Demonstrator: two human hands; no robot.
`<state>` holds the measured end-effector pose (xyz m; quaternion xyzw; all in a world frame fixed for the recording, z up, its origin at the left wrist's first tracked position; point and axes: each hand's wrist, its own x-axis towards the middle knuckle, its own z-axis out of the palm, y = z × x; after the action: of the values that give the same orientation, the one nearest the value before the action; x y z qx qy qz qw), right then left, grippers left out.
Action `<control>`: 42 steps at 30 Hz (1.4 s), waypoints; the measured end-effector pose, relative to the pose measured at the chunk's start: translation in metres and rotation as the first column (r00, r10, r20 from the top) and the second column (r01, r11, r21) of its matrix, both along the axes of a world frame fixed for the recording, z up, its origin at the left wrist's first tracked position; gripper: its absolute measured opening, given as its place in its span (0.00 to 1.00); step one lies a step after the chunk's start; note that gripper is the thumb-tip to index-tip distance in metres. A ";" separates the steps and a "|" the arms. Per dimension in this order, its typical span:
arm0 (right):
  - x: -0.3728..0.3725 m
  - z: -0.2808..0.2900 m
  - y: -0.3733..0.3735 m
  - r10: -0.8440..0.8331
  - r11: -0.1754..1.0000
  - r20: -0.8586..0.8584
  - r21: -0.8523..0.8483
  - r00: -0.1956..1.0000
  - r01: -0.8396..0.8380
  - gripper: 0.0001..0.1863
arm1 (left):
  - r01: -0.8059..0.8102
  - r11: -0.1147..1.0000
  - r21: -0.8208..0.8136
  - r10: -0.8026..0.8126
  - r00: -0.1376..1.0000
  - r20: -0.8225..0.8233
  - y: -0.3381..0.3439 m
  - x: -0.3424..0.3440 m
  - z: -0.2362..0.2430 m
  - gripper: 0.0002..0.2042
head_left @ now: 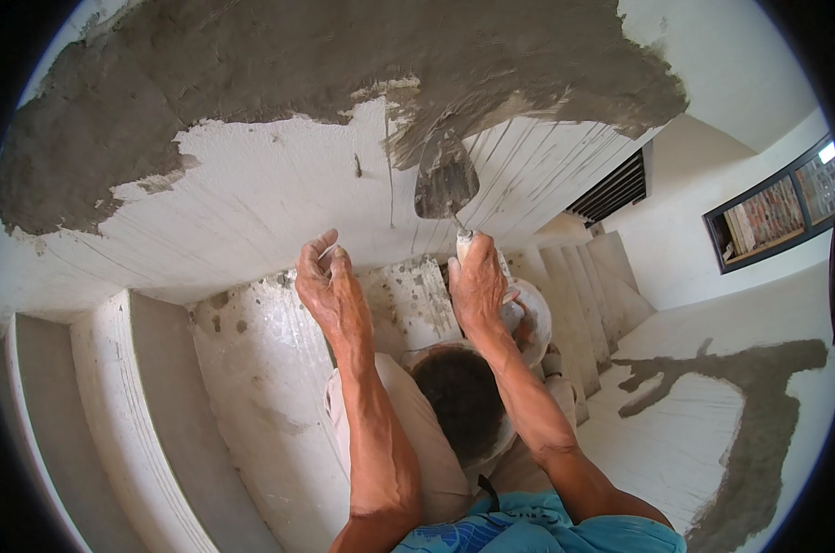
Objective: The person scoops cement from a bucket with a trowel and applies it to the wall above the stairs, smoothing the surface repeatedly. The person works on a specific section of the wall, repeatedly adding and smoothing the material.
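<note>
My right hand (477, 286) is wrapped round the pale handle of a trowel (447, 175). The trowel's mortar-smeared blade points up against the white wall (279, 184), at the lower edge of a wide band of wet grey mortar (279, 60). My left hand (333, 290) is raised in front of the wall to the left, fingers loosely bent with a gap beside the thumb, and nothing shows in it. Between my legs stands a bucket (459, 401) with dark grey contents, its rim partly hidden by my right forearm.
A second, pale container (533, 318) stands behind my right forearm. Stair steps (173, 396) rise at the left, and more steps (579, 295) lie at the right. Mortar spots dot the landing (261, 369). Another mortar patch (758, 433) marks the right wall, below a dark-framed window (772, 217).
</note>
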<state>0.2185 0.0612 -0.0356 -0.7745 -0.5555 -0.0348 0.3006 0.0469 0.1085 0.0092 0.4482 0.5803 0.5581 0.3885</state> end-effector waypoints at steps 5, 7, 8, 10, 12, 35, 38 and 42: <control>0.009 0.003 -0.020 0.055 0.998 -0.037 -0.016 0.998 -0.056 0.21 | 0.009 1.000 -0.021 -0.008 1.000 0.009 -0.001 0.002 0.003 0.18; 0.010 0.011 -0.022 0.067 0.998 -0.075 0.006 0.995 -0.067 0.20 | 0.004 1.000 -0.010 -0.004 1.000 -0.004 0.000 0.003 0.001 0.17; 0.011 0.016 -0.020 0.069 0.998 -0.086 0.023 0.994 -0.067 0.20 | -0.004 1.000 -0.015 0.004 1.000 0.005 -0.001 0.004 0.002 0.17; 0.012 0.025 -0.013 0.073 0.996 -0.092 0.065 0.993 -0.067 0.20 | -0.020 0.999 -0.025 0.021 1.000 0.021 -0.002 0.005 0.006 0.17; 0.013 0.031 -0.004 0.079 0.991 -0.080 0.116 0.994 -0.069 0.21 | -0.001 1.000 0.004 0.001 1.000 0.017 0.000 0.002 -0.002 0.17; 0.018 0.031 0.018 0.004 0.974 -0.063 0.224 0.998 0.010 0.20 | -0.003 1.000 -0.013 0.003 1.000 0.019 0.000 0.004 0.003 0.18; 0.014 0.008 0.019 -0.005 0.993 -0.007 0.116 1.000 0.006 0.21 | 0.005 1.000 -0.022 -0.005 1.000 0.023 0.001 0.002 0.002 0.18; 0.010 -0.017 -0.005 0.004 1.000 -0.024 -0.021 1.000 -0.004 0.18 | -0.003 1.000 -0.021 0.003 1.000 0.003 0.000 0.001 0.001 0.19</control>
<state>0.2283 0.0562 -0.0523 -0.7769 -0.5537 -0.0193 0.2992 0.0479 0.1087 0.0102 0.4423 0.5863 0.5531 0.3933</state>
